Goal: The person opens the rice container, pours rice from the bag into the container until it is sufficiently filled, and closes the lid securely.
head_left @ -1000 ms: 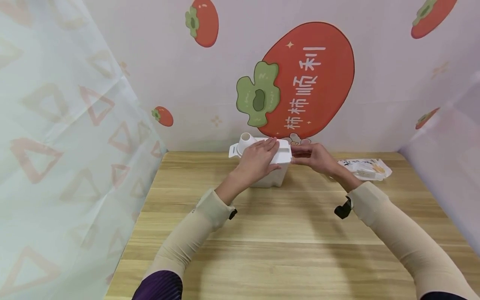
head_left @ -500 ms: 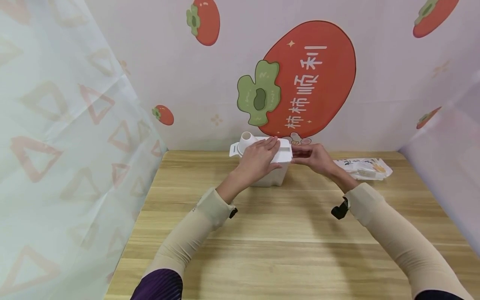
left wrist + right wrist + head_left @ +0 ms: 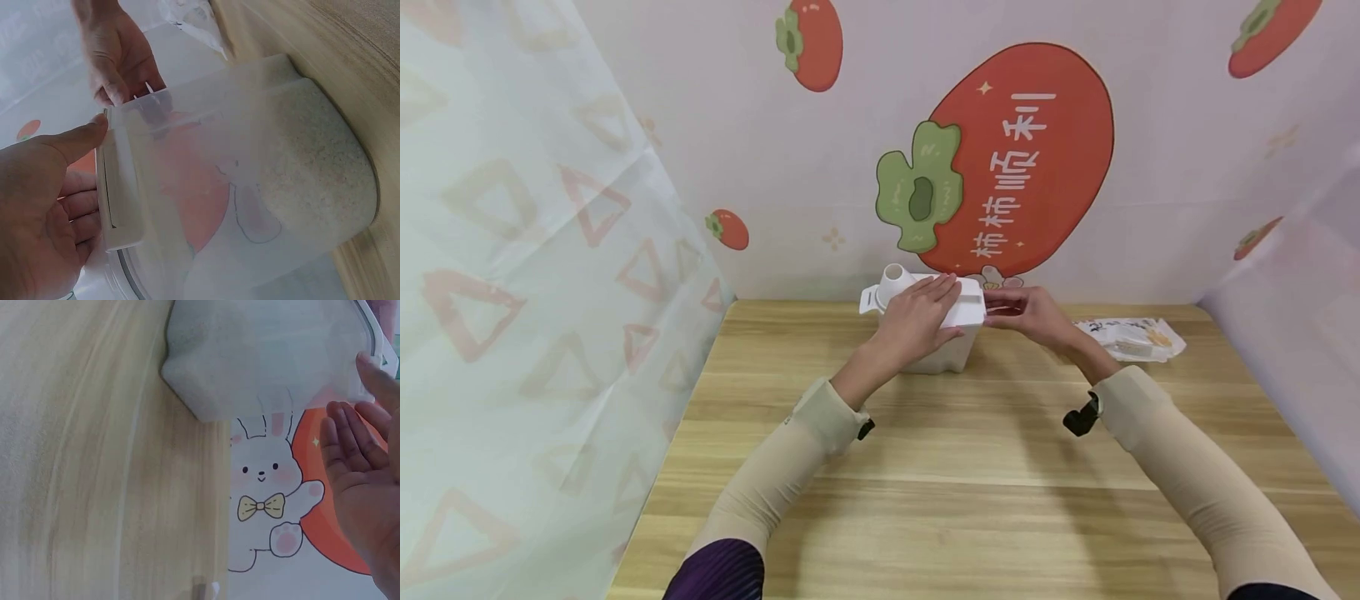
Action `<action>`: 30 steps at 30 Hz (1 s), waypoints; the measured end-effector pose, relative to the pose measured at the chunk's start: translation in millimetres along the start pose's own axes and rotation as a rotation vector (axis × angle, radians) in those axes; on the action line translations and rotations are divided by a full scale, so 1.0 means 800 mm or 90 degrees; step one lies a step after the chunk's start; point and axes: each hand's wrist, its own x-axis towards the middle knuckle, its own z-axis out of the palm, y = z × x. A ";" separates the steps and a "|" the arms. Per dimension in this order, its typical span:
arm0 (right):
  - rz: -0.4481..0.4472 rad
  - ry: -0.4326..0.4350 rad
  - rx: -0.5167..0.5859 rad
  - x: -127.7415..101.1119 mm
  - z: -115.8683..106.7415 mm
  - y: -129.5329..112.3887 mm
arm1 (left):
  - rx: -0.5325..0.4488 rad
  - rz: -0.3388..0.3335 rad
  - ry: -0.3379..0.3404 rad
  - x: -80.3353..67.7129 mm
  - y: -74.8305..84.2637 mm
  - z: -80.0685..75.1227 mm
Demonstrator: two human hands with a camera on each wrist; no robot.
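Note:
A translucent storage box [image 3: 250, 156] with a white lid [image 3: 972, 307] stands on the table by the back wall. Pale grains [image 3: 312, 156] fill its lower part. On the lid's left end rises a white cone-shaped piece [image 3: 892, 283] with a round opening. My left hand [image 3: 917, 317] rests across the lid top, fingers extended, its thumb at the near rim. At the lid's right end is my right hand [image 3: 1033, 317], its thumb touching the corner and its fairly straight fingers beside the end. The right wrist view shows a gap between that thumb and the fingers.
A white printed packet [image 3: 1135, 337] lies on the wooden table [image 3: 955, 500] behind the right wrist. Patterned cloth walls [image 3: 805, 167] enclose the back and both sides. A small black device [image 3: 1081, 419] hangs under the right cuff.
Both hands keep nearly the same places on the lid. The right wrist and forearm have shifted slightly left; the box has not visibly moved.

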 end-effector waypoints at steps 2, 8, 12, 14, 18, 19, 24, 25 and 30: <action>0.013 -0.018 0.026 0.000 -0.002 -0.001 | -0.034 0.011 0.013 -0.004 -0.001 0.001; -0.005 -0.063 0.023 0.008 -0.010 -0.005 | -0.126 0.053 0.114 -0.021 -0.014 -0.005; -0.024 -0.071 -0.012 0.012 -0.013 -0.009 | -0.136 0.067 0.170 -0.028 -0.029 -0.012; -0.026 -0.070 -0.016 0.014 -0.013 -0.011 | -0.140 0.067 0.188 -0.029 -0.037 -0.014; -0.035 -0.075 -0.011 0.018 -0.012 -0.013 | -0.167 0.055 0.226 -0.031 -0.051 -0.015; -0.039 -0.078 -0.013 0.019 -0.011 -0.013 | -0.179 0.046 0.233 -0.032 -0.053 -0.015; -0.047 -0.097 -0.024 0.024 -0.010 -0.014 | -0.260 -0.081 0.204 -0.036 -0.064 -0.015; -0.047 -0.100 -0.023 0.025 -0.010 -0.015 | -0.281 -0.113 0.191 -0.037 -0.064 -0.016; -0.046 -0.113 -0.024 0.029 -0.010 -0.017 | -0.381 -0.232 0.178 -0.043 -0.068 -0.012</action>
